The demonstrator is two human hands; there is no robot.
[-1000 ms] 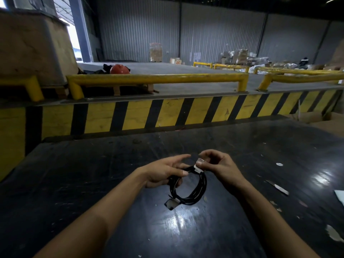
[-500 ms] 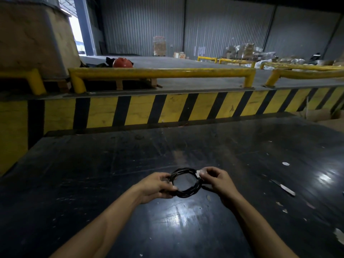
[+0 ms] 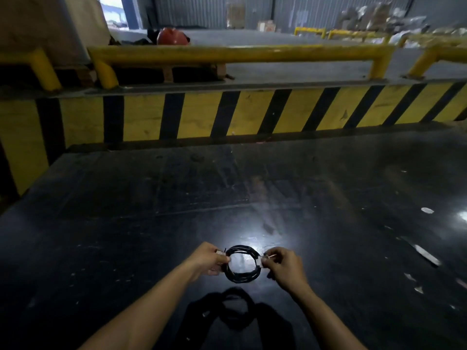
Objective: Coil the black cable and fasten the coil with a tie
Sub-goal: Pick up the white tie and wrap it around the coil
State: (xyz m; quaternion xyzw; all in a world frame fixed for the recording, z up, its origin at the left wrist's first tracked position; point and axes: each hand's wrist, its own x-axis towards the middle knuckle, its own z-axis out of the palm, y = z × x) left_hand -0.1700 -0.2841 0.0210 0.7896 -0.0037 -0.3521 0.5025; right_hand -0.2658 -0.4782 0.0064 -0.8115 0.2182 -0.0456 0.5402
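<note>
Your left hand (image 3: 207, 259) pinches the left side of the coiled black cable (image 3: 243, 264), with a pale connector showing at your fingertips; your right hand (image 3: 285, 267) pinches the right side, where a small white tie (image 3: 260, 261) sits on the strands; whether it is fully fastened you cannot tell from here. The coil is held as a flat ring between both hands, just above the glossy black tabletop (image 3: 126, 223); its shadow falls on the surface nearer to you, and a bright glare shines right behind it.

Around your hands the tabletop is bare and open on the left and ahead; to your right lie scattered pale scraps (image 3: 427, 254), well apart from the coil. The far edge of the surface meets a yellow and black striped barrier (image 3: 227, 112); above it runs a yellow guard rail (image 3: 240, 53); a red helmet (image 3: 172, 36) rests beyond the rail, at the left. Farther back the warehouse floor is open up to a corrugated wall (image 3: 192, 8), with blurred piles of goods (image 3: 379, 16) at the right.
</note>
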